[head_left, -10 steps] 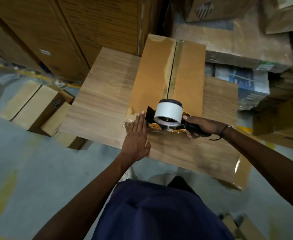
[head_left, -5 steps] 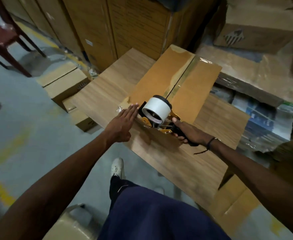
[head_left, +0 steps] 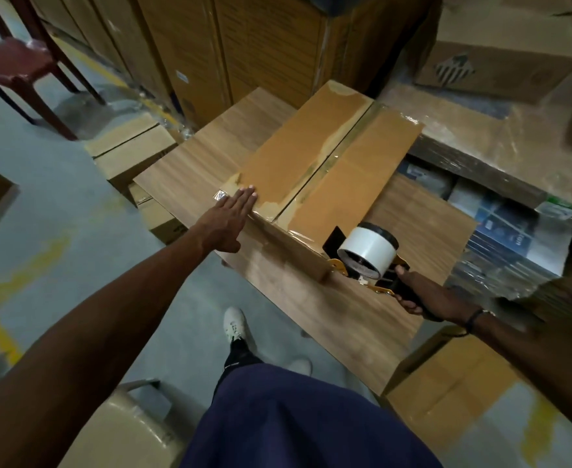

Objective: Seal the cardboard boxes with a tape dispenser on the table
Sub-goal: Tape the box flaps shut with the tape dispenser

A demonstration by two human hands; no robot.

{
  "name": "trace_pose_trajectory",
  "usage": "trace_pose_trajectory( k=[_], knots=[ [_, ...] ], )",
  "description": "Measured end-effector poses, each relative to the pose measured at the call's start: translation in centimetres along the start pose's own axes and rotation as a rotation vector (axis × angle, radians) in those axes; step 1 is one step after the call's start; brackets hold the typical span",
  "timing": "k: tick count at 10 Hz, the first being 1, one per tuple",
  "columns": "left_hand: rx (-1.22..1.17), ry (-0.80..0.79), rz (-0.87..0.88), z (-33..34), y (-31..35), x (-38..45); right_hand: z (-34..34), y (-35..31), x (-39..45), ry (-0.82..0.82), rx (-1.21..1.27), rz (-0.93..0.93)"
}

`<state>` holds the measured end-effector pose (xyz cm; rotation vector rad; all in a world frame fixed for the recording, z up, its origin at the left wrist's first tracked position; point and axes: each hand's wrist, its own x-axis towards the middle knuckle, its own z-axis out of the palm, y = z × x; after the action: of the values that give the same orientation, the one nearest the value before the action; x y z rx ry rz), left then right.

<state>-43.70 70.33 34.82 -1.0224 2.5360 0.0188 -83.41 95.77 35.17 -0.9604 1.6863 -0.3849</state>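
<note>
Fingers (head_left: 244, 199) of the left hand (head_left: 225, 219) press flat, together, on the cardboard box (head_left: 325, 170); right hand (head_left: 423, 298) grips the tape dispenser (head_left: 367, 255).

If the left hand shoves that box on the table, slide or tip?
Likely slides: the cardboard box is low, wide and lies flat on the smooth wood-grain table. Tipping seems unlikely. The left hand presses flat on its near corner, probably steadying it.

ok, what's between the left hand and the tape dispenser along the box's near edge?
Head view: only the cardboard box itself. Its near top edge, with the taped centre seam's end, runs from the left hand to the tape dispenser in the right hand.
</note>
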Motion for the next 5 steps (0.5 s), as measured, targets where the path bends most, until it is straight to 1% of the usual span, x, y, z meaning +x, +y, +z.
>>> trace_pose_trajectory(
  k=[3, 4, 5],
  knots=[
    [0.042, -0.022, -0.036, 0.2, 0.7, 0.3, -0.3, 0.1, -1.1, -0.017, 0.013, 0.041],
    [0.063, -0.028, -0.008, 0.5, 0.7, 0.7, -0.5, 1.4, -1.4, -0.008, -0.034, 0.005],
    [0.021, -0.032, -0.043, 0.9, 0.9, 0.8, -0.2, 2.0, -1.4, -0.055, -0.015, -0.056]
  ],
)
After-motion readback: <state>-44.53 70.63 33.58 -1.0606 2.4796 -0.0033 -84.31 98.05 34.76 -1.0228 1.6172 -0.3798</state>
